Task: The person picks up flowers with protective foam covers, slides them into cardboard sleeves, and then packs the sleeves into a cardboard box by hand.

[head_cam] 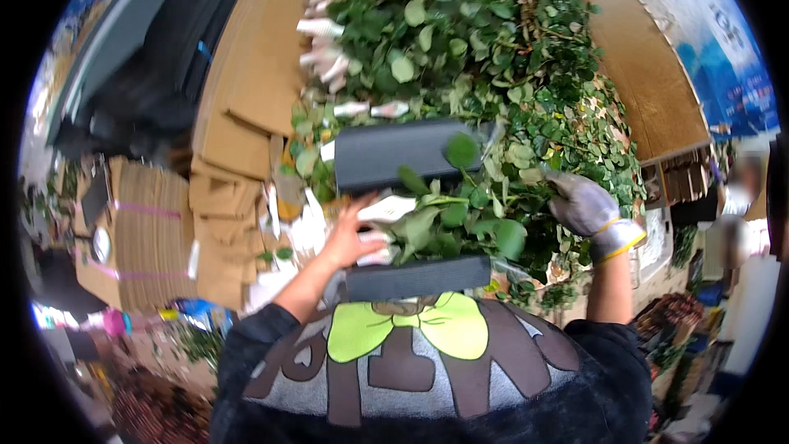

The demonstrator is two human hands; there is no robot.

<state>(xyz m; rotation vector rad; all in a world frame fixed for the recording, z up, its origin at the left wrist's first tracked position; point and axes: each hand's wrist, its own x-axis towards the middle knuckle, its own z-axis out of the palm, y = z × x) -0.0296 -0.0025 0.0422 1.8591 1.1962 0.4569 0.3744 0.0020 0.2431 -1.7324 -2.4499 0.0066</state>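
My bare left hand (348, 240) reaches around white-sleeved flower heads (387, 209), with the thumb over the lower one and the fingers at the upper one. These heads belong to leafy cut stems, apparently roses (453, 216), lying crosswise between two dark ribbed blocks. The far block (400, 154) is just beyond my left fingers, the near block (419, 279) close to my chest. My right hand (582, 206), in a grey glove with a yellow cuff edge, is at the leafy stem side. Blur and leaves hide whether its fingers hold any stems.
A large heap of leafy stems (444, 31) with sleeved heads fills the far side. Cardboard sheets (256, 55) stand at left, near a strapped cardboard stack (151, 234). A brown board (647, 74) borders the right. Loose leaves (598, 129) and white scraps (308, 225) lie about.
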